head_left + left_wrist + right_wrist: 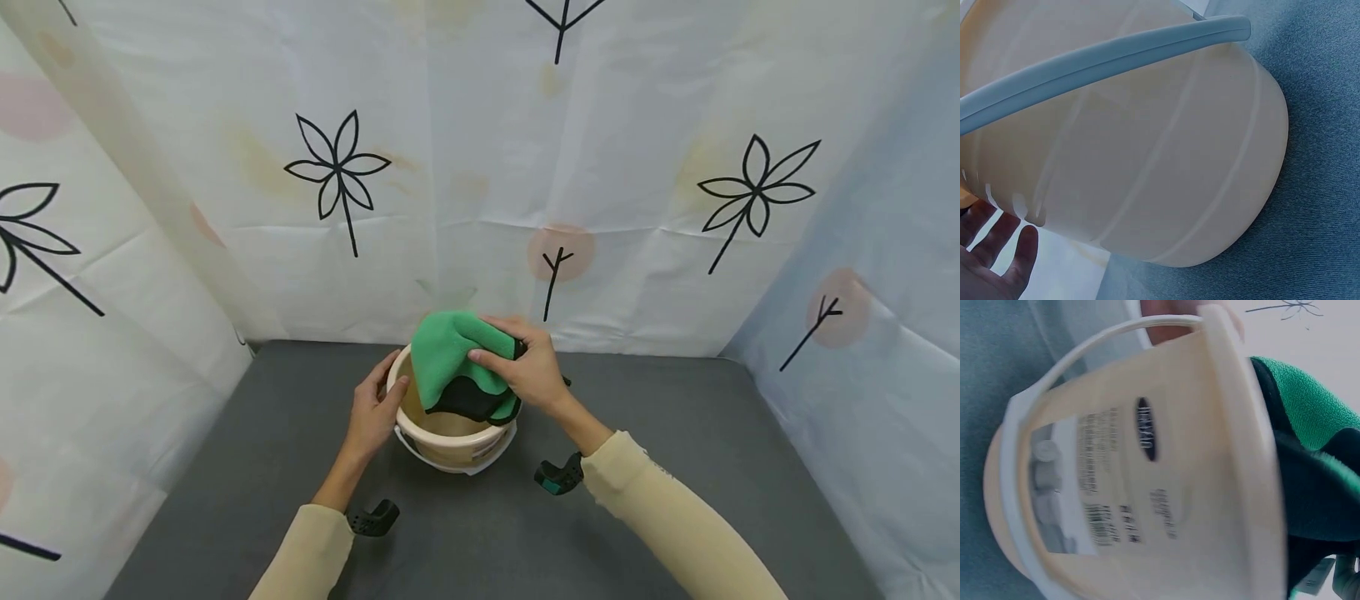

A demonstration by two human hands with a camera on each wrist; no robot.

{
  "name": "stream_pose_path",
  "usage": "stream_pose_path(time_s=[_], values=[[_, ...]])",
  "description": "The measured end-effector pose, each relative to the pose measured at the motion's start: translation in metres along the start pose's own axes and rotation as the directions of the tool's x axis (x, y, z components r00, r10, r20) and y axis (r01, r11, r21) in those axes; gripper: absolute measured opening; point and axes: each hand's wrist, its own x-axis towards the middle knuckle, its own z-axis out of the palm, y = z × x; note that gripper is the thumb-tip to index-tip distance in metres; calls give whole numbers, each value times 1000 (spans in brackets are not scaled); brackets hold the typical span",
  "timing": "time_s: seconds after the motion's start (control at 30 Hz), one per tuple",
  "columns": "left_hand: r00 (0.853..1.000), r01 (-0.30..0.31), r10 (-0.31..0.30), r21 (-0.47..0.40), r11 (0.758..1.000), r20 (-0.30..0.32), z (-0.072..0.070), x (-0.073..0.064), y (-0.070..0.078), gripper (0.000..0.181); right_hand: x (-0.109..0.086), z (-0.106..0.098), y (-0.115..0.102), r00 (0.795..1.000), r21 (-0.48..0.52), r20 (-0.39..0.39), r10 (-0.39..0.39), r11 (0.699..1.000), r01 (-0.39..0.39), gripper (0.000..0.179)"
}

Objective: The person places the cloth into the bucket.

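A cream plastic bucket (450, 446) stands upright on the dark grey table, its white handle (1104, 62) lowered across the front. My left hand (372, 408) grips the rim at the left, thumb over the edge and fingers along the outer wall. In my right hand (534, 371) is a soft green cloth (453, 354) with black trim and a black patch, pinched between thumb and fingers. It drapes over the bucket's opening and hides part of the inside. A printed label (1066, 487) shows on the bucket's side in the right wrist view.
The dark grey tabletop (660, 500) reaches back to a white fabric backdrop (465, 167) with leaf drawings. Similar fabric panels close off the left and right sides. A black device (375, 518) sits at the left wrist and another (558, 475) at the right.
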Motion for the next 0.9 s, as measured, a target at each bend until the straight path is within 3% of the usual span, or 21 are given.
stream_pose_path(time_s=[0.23,0.33,0.43,0.9], values=[[1000,-7,7,-2,1000,-6,-1,-1,-1,50,-10,12,13,996,-114,55,77,991,-71,49],[1000,-3,3,4,1000,-8,0,-1,-1,50,-14,14,17,993,-215,81,87,974,-68,49],[1000,-3,3,5,1000,-9,0,-1,-1,50,-16,16,18,993,-250,94,65,967,-40,47],[1000,-4,3,-3,1000,-10,0,0,0,49,-15,11,11,998,-95,52,23,995,-18,43]])
